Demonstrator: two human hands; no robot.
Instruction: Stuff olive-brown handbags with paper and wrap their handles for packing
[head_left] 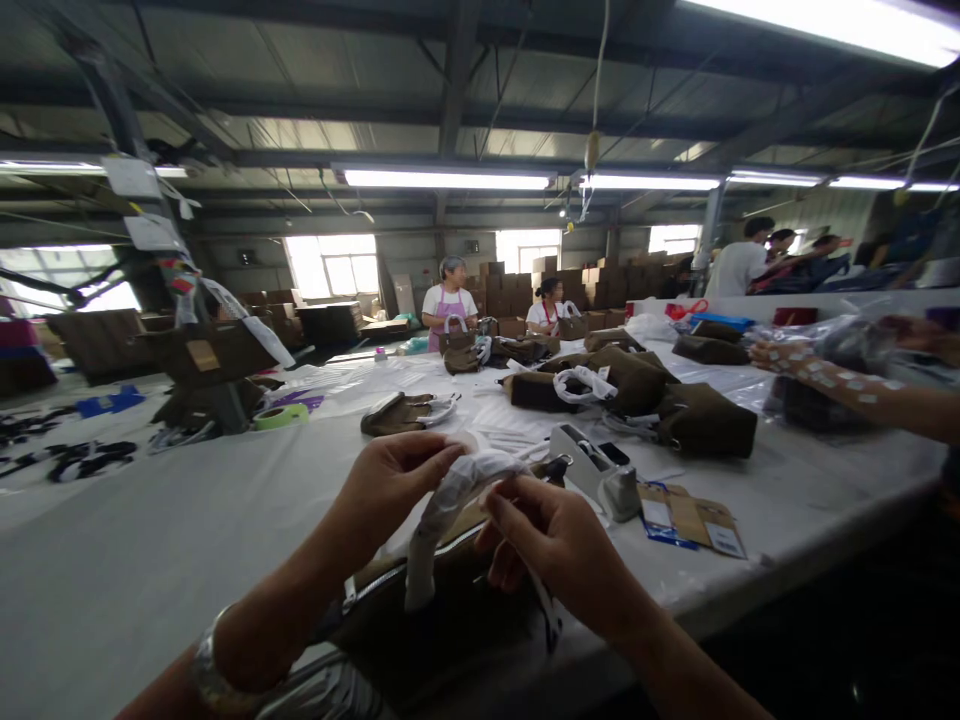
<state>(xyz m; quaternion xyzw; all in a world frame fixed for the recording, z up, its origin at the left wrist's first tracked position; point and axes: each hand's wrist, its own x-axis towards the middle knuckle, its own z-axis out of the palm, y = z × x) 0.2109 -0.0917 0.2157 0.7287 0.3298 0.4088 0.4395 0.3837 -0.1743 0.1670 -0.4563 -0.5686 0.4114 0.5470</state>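
An olive-brown bag [450, 620] with a silver zipper lies at the near edge of the white-covered table. Its arched handle [457, 495] is wrapped in thin white material. My left hand [390, 485] pinches the wrapping at the top left of the arch, thumb against fingers. At the right side of the arch, my right hand [551, 540] has its thumb and fingers closed on the same wrapping. A bracelet circles my left wrist. Just beyond my right hand stands a grey tape dispenser [592, 470].
Brown tags [694, 518] lie right of the dispenser. Several olive bags [705, 418] are piled farther back, with a smaller bag [405, 412] to their left. Green tape [281, 416] rests by a post at left. Another person's arm [855, 385] reaches in from the right; people stand beyond the table.
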